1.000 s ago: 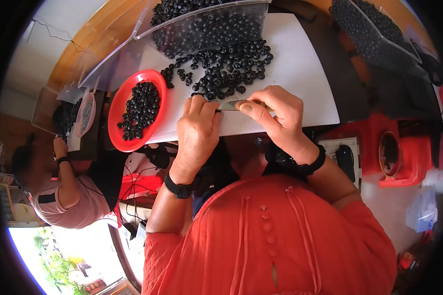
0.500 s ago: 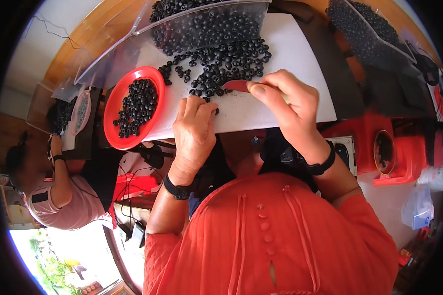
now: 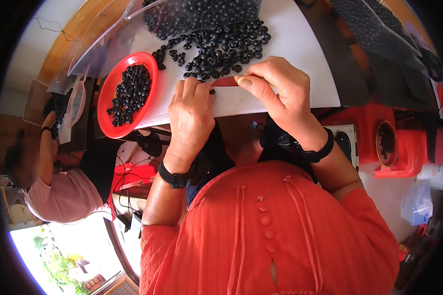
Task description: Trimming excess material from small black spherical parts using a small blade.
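Observation:
In my right hand (image 3: 286, 96) is a small knife, its red blade (image 3: 225, 82) pointing left and reaching close to my left fingertips. Its handle is mostly hidden in my closed fingers. My left hand (image 3: 192, 113) is pinched near the front edge of the white board (image 3: 300, 93). A small black round part (image 3: 212, 91) shows at its fingertips. Just beyond both hands lies a loose heap of black round parts (image 3: 221, 49), some with a visible hole. To the left of my left hand, a red plate (image 3: 153, 83) carries more of these parts.
A clear plastic bin (image 3: 202, 22) full of black parts stands behind the heap. Another clear bin (image 3: 374, 29) is at the far right. At the left, a person (image 3: 64, 191) works beside a pale round plate (image 3: 75, 105). Red stools (image 3: 408, 152) stand on the right.
The knife blade has come closer to my left fingertips, and my hands are nearer each other. The whole view has shifted slightly, so the board and bin sit higher in the picture.

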The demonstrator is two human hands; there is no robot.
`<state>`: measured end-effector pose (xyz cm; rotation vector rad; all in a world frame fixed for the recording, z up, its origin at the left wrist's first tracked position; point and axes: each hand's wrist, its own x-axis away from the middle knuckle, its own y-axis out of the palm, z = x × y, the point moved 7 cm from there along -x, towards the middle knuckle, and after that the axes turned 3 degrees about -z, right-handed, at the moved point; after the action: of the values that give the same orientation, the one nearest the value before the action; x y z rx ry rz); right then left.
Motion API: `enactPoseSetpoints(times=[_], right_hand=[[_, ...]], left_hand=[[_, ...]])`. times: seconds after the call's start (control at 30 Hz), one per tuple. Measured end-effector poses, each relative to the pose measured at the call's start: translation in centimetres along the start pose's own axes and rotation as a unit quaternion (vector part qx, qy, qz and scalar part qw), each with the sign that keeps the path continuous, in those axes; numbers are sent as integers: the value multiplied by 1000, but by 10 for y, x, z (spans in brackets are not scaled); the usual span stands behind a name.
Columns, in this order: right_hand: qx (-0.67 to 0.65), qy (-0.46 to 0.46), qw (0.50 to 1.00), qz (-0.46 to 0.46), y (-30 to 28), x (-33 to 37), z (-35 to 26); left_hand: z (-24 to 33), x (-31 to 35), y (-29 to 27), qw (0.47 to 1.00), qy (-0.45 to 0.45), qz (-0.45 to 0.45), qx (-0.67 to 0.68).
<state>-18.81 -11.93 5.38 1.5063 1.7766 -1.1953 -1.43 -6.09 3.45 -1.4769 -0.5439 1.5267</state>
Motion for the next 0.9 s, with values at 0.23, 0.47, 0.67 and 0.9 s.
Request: enactPoseSetpoints(times=[0.23,0.47,0.67,0.9], right_hand=[[183,-29,980,-77,15,9,6],[199,-28,976,-85,13,7,-7],[269,-47,948,-164,10,22,-8],[159,75,974,-141,-20,9,7]], left_hand=[[6,6,0,999,5,-15,-51],[-27,14,-16,963,-118,63,236],[-46,29,-8,808,-201,77,548],[-46,35,9,667,-212,74,710]])
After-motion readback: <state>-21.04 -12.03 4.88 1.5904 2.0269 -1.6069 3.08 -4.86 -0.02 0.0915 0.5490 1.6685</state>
